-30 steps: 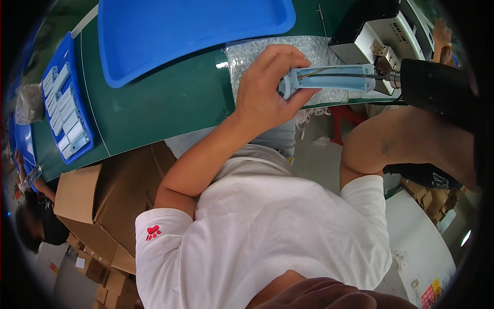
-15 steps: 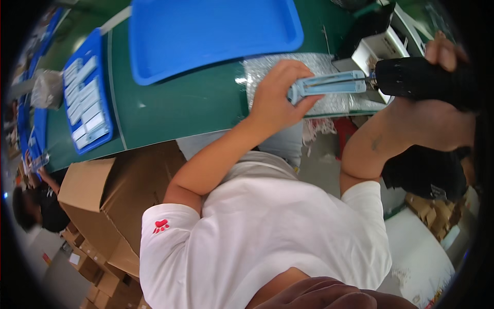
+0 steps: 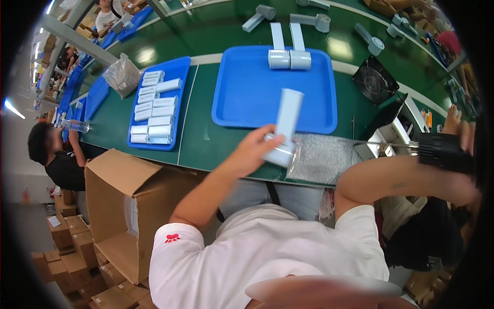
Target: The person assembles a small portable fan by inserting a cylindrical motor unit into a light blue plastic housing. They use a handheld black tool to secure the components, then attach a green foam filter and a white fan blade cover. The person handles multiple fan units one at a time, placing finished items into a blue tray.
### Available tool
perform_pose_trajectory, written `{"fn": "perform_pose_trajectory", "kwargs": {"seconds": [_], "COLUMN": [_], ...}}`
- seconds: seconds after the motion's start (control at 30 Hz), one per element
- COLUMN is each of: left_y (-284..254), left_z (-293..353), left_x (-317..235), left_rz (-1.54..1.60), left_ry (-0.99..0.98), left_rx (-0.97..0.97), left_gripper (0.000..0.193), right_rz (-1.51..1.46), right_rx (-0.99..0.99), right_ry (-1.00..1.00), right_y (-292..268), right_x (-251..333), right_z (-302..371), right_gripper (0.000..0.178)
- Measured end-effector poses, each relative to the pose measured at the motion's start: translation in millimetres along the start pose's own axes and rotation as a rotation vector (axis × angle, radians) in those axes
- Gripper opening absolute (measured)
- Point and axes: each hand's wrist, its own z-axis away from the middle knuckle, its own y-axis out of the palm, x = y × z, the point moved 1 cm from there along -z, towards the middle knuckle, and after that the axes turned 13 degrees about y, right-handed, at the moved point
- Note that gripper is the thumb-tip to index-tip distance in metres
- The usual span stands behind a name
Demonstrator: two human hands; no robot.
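1. Head view: at a green worktop (image 3: 198,121), the left hand (image 3: 260,148) has a pale blue part (image 3: 289,114), its grip closed around the thicker end, the slim end pointing up and away over the near edge of a large tray (image 3: 249,100).
2. Head view: at far right, the right hand (image 3: 466,138) is wrapped around a black driver (image 3: 443,153); its grip appears closed, though the dark rim hides some fingers. The long bit (image 3: 404,145) points left, well apart from the part.
3. Head view: bubble wrap (image 3: 327,159) lies between the two hands. Two similar pieces (image 3: 289,59) sit side by side at the tray's far edge, slim ends extending past it.
4. Head view: to the left, a narrow tray (image 3: 180,68) carries rows of pale housings (image 3: 163,110), with a clear bag (image 3: 122,77) just beside it and an open carton (image 3: 116,219) below the worktop's edge.
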Motion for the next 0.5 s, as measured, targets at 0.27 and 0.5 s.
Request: {"fn": "perform_pose_trajectory", "kwargs": {"seconds": [0.27,0.5], "left_y": [-97.1,-187.1], "left_z": [-143.7,-279.0], "left_x": [-130.2,-150.8], "left_rz": [-0.477,-1.003], "left_ry": [0.286,0.425], "left_rx": [-0.326,-0.619], "left_gripper": [0.051,0.080], "right_rz": [0.186,-0.070], "right_rx": [-0.135,0.044], "right_ry": [0.196,-0.029], "right_y": [2.2,0.8], "right_x": [-38.5,-45.5], "right_z": [7.8,1.8], "right_gripper": [0.079,0.063]}}
